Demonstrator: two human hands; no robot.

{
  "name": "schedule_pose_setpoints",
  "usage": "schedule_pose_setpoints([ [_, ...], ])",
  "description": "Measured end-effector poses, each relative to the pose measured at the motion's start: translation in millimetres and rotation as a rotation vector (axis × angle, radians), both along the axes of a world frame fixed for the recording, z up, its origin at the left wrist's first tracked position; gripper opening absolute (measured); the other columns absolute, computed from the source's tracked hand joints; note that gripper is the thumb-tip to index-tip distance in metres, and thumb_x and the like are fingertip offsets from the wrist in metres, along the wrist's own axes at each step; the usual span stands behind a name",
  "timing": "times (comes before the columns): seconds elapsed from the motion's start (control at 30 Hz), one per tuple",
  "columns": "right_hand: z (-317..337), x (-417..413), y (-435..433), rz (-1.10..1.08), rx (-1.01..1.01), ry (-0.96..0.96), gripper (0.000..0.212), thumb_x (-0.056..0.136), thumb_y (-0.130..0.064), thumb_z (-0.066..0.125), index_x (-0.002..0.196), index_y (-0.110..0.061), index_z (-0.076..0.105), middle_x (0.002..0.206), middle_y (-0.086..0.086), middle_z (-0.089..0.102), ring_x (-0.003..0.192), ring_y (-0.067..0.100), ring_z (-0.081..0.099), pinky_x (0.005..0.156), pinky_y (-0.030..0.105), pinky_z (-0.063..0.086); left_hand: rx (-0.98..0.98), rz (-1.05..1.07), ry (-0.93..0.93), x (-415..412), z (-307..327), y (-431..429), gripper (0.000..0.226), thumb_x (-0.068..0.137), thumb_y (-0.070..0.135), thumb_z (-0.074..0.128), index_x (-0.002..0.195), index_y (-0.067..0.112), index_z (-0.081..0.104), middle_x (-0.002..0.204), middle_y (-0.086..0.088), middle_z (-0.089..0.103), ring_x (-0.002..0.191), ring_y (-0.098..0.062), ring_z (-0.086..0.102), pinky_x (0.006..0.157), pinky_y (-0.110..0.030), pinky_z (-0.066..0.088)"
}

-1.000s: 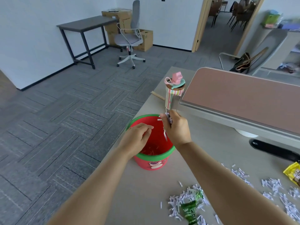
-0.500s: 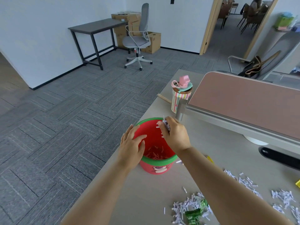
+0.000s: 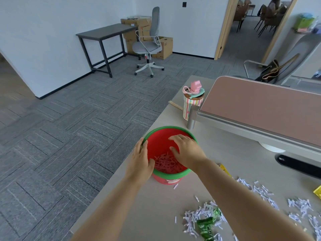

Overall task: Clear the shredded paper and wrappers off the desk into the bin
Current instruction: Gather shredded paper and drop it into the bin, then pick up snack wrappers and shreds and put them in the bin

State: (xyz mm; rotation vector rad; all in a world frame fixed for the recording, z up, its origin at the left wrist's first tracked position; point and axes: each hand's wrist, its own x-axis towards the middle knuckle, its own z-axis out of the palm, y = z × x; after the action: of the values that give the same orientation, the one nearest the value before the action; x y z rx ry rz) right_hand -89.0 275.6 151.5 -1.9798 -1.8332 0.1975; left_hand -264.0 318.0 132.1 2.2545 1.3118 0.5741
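A small red bin with a green rim [image 3: 167,128] stands near the desk's left edge, with shredded paper [image 3: 165,163] lying in its bottom. My left hand [image 3: 141,160] grips the bin's left rim, thumb inside. My right hand [image 3: 186,150] hovers over the bin's mouth, fingers spread and holding nothing. On the desk at the lower right, a pile of white paper shreds [image 3: 196,217] surrounds a green wrapper [image 3: 205,227]. More shreds [image 3: 298,206] lie further right. A yellow wrapper [image 3: 317,192] shows at the right edge, and another yellow scrap [image 3: 224,169] peeks out beside my right forearm.
A striped cup with a pink lid [image 3: 192,103] stands behind the bin. A pink-topped desk divider [image 3: 260,108] runs along the back of the desk. A black object [image 3: 298,165] lies at the right. The desk's left edge drops to grey carpet [image 3: 78,127].
My right hand has opened over the bin and the strips it held are gone from it. My left hand has shifted onto the bin's left rim.
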Motion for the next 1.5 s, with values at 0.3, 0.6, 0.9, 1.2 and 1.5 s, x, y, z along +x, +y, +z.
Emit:
schedule_pose_setpoints([
  [0.3,3.3,20.9,-54.3,-0.014,0.259,0.044,0.022,0.082,-0.005,0.056,0.103,-0.010,0.062,0.100,0.008,0.068,0.091,0.029,0.062,0.079,0.039,0.051,0.255,0.090,0.105,22.6,6.7,-29.8,0.049,0.085,0.024,0.061,0.128,0.008,0.047,0.141,-0.020,0.035,0.118,-0.040,0.040,0.090,-0.050,0.038],
  [0.6,-31.6,76.1,-162.7,-0.263,0.216,0.084,0.023,0.074,-0.005,0.058,0.096,-0.009,0.064,0.093,0.010,0.068,0.083,0.032,0.062,0.069,0.037,0.052,0.393,-0.552,-0.057,70.0,-29.2,-126.4,0.031,0.075,0.019,0.050,0.106,0.015,0.052,0.114,-0.006,0.050,0.098,-0.025,0.049,0.080,-0.037,0.044],
  [0.9,-120.2,121.9,-319.3,-0.589,-0.449,-0.003,0.093,0.063,-0.080,0.016,0.143,-0.034,0.003,0.155,0.000,-0.003,0.140,0.032,-0.010,0.111,0.054,0.001,0.083,-0.645,0.527,107.9,-135.7,-195.5,0.079,0.083,0.074,0.007,0.141,0.025,0.027,0.147,-0.013,0.026,0.130,-0.045,0.023,0.095,-0.064,0.026],
  [1.2,-149.9,100.1,-359.2,-0.495,-0.355,0.088,0.083,0.073,-0.070,0.026,0.144,-0.031,0.006,0.150,-0.005,-0.011,0.141,0.023,-0.006,0.114,0.051,0.011,0.203,-0.835,0.542,146.1,-150.3,-247.5,0.085,0.077,0.078,0.022,0.145,0.027,0.016,0.153,-0.004,-0.002,0.133,-0.045,0.015,0.095,-0.066,0.023],
  [1.5,-149.3,140.4,-433.8,-0.804,-0.630,0.024,0.122,0.040,-0.093,0.036,0.131,-0.045,-0.030,0.150,-0.001,-0.027,0.135,0.034,-0.025,0.105,0.068,-0.003,0.156,-0.824,0.653,130.5,-153.1,-237.6,0.121,0.046,0.100,0.027,0.145,0.033,0.005,0.153,-0.006,-0.001,0.131,-0.051,0.008,0.083,-0.078,0.023],
])
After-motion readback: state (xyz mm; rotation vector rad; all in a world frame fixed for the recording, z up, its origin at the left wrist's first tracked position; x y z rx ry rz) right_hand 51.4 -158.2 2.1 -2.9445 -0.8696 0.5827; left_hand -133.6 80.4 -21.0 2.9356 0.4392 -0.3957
